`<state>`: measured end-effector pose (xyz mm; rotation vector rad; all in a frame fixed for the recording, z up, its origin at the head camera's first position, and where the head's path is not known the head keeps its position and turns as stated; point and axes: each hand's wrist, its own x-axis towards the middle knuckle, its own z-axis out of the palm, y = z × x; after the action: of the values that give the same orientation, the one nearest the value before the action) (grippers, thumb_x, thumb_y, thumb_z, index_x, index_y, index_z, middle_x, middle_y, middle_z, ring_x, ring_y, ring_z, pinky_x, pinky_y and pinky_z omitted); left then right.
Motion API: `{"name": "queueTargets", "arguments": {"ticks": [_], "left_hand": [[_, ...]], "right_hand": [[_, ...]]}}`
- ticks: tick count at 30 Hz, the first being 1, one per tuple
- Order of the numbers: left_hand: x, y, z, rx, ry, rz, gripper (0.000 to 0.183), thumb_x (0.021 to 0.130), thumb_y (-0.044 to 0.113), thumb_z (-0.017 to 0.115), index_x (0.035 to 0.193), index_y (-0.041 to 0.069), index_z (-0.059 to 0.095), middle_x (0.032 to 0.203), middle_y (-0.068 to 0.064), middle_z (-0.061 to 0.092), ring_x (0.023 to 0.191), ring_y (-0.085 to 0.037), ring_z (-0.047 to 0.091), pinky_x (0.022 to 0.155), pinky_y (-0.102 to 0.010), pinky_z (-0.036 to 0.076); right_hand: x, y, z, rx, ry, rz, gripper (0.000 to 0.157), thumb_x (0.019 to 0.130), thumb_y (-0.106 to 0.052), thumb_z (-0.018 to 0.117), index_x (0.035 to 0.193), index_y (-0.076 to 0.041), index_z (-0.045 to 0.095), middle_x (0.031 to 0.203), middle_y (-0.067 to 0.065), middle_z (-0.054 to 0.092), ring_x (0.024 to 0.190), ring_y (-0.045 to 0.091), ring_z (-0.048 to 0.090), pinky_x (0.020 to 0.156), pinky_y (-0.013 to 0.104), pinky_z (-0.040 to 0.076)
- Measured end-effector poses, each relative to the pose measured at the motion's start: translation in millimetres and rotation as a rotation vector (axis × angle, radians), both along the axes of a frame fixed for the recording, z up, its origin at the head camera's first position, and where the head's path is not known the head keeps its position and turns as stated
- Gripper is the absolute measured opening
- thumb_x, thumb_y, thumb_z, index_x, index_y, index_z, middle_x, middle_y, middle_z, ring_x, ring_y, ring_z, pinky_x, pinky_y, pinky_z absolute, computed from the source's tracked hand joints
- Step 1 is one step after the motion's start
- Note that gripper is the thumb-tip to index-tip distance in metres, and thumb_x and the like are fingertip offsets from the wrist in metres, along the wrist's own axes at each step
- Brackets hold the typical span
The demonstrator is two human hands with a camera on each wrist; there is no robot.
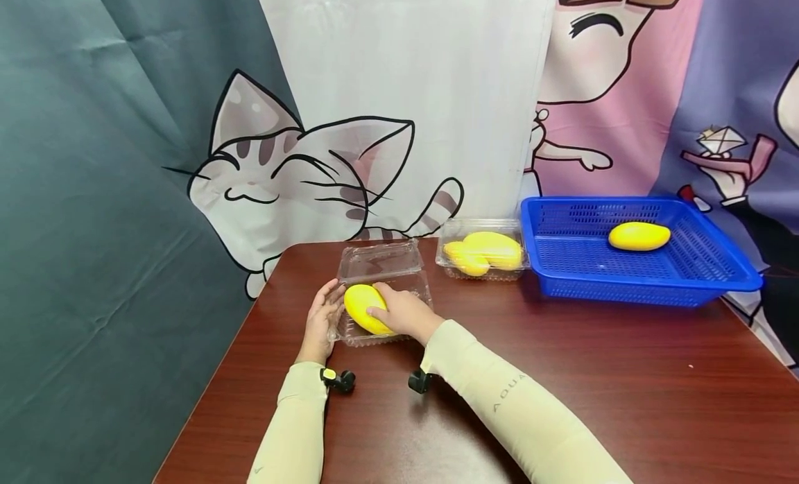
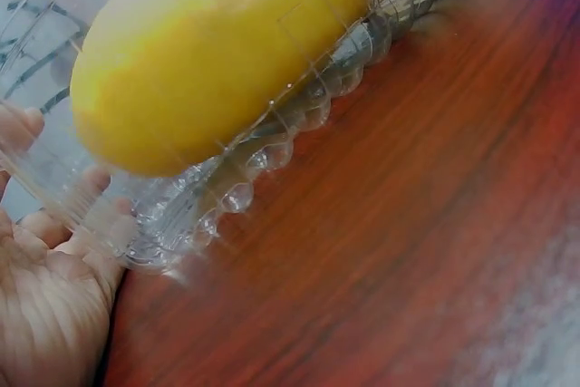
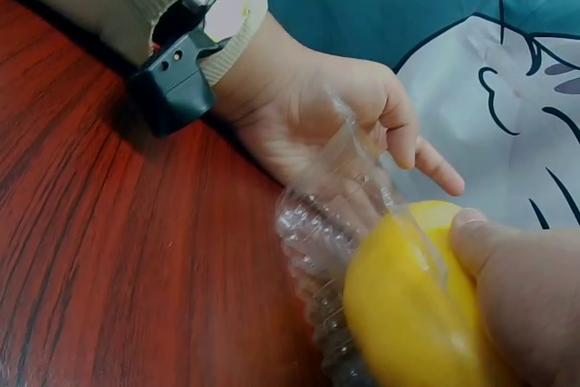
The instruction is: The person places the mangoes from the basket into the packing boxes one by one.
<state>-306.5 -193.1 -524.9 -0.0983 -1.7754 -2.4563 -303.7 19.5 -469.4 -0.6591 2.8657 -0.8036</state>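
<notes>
In the head view, my right hand (image 1: pixel 404 310) grips a yellow mango (image 1: pixel 363 308) inside an opened clear plastic clamshell box (image 1: pixel 418 284), its thumb across the fruit. My left hand (image 1: pixel 321 322) lies along the left side of that box, fingers against the wall. The left wrist view shows these left fingers (image 2: pixel 86 233) through the clear plastic, beside the mango (image 2: pixel 208 70). In the right wrist view, the right thumb (image 3: pixel 480 242) presses the mango (image 3: pixel 408 301), while the left hand (image 3: pixel 317 115) has its index finger extended. The raised lid (image 1: pixel 381 259) stands at the back.
Right of the open box, another clear box (image 1: pixel 483 224) holds several yellow mangoes (image 1: pixel 493 249). A blue plastic basket (image 1: pixel 562 288) at the back right contains one mango (image 1: pixel 639 236). All stand on a brown wooden table (image 1: pixel 562 366), with a printed cloth (image 1: pixel 406 89) behind.
</notes>
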Motion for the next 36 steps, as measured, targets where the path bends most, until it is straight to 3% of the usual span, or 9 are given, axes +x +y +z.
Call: {"name": "queueTargets", "arguments": {"ticks": [5,10,17,22,26,31,36], "left_hand": [[-0.6,1.0,0.8,-0.005,0.018,-0.005,0.055,0.097,-0.009,0.029,0.150,0.000,0.041,0.152,-0.024,0.042,0.130,-0.018,0.050,0.100,-0.019,0.044],[-0.8,2.0,0.7,-0.028,0.002,-0.002,0.053,0.094,-0.007,0.032,0.144,-0.006,0.048,0.148,-0.020,0.046,0.122,-0.015,0.054,0.094,-0.017,0.047],[-1.1,2.7,1.8,-0.049,-0.033,0.008,0.050,0.094,-0.005,0.034,0.140,-0.009,0.051,0.149,-0.016,0.049,0.125,-0.013,0.055,0.103,-0.021,0.043],[-0.4,1.9,1.5,-0.076,-0.045,0.012,0.051,0.094,-0.005,0.034,0.141,-0.007,0.051,0.150,-0.015,0.048,0.132,-0.016,0.050,0.114,-0.029,0.036],[1.6,-0.3,-1.4,-0.089,-0.052,0.020,0.050,0.095,-0.004,0.034,0.143,-0.005,0.050,0.150,-0.013,0.048,0.135,-0.017,0.047,0.118,-0.032,0.029],[1.0,-1.3,-3.9,-0.087,-0.049,0.008,0.050,0.096,-0.005,0.033,0.144,-0.006,0.048,0.152,-0.015,0.046,0.136,-0.017,0.047,0.117,-0.030,0.031],[-0.1,-2.2,-1.5,-0.113,-0.055,0.006,0.049,0.096,-0.004,0.035,0.143,-0.004,0.049,0.150,-0.015,0.048,0.132,-0.015,0.049,0.107,-0.022,0.039]], "right_hand": [[-1.4,-2.9,-2.2,0.109,0.004,-0.022,0.065,0.104,-0.055,0.040,0.159,-0.018,0.035,0.145,0.009,0.057,0.126,0.031,0.059,0.104,0.049,0.047],[-2.5,-3.7,-3.0,0.173,0.010,-0.024,0.062,0.106,-0.054,0.033,0.154,-0.016,0.045,0.145,0.005,0.058,0.130,0.027,0.056,0.105,0.048,0.046],[-1.1,-0.9,-1.7,0.193,0.067,-0.064,0.061,0.106,-0.056,0.029,0.147,-0.017,0.051,0.135,0.005,0.065,0.120,0.026,0.063,0.095,0.048,0.052],[-2.1,3.2,-1.5,0.128,0.125,-0.097,0.063,0.104,-0.057,0.030,0.145,-0.015,0.053,0.136,0.010,0.062,0.120,0.029,0.062,0.098,0.049,0.051],[-6.3,18.6,2.9,0.020,0.195,-0.066,0.055,0.105,-0.051,0.037,0.135,-0.012,0.061,0.132,0.010,0.063,0.120,0.029,0.061,0.100,0.046,0.049],[-14.2,59.4,10.3,-0.107,0.373,0.042,0.033,0.104,-0.037,0.049,0.114,-0.013,0.071,0.114,0.004,0.067,0.106,0.022,0.064,0.096,0.040,0.051],[-18.1,109.0,25.1,-0.134,0.523,0.098,0.022,0.102,-0.027,0.056,0.102,-0.014,0.073,0.096,-0.002,0.067,0.090,0.018,0.064,0.085,0.038,0.053]]}}
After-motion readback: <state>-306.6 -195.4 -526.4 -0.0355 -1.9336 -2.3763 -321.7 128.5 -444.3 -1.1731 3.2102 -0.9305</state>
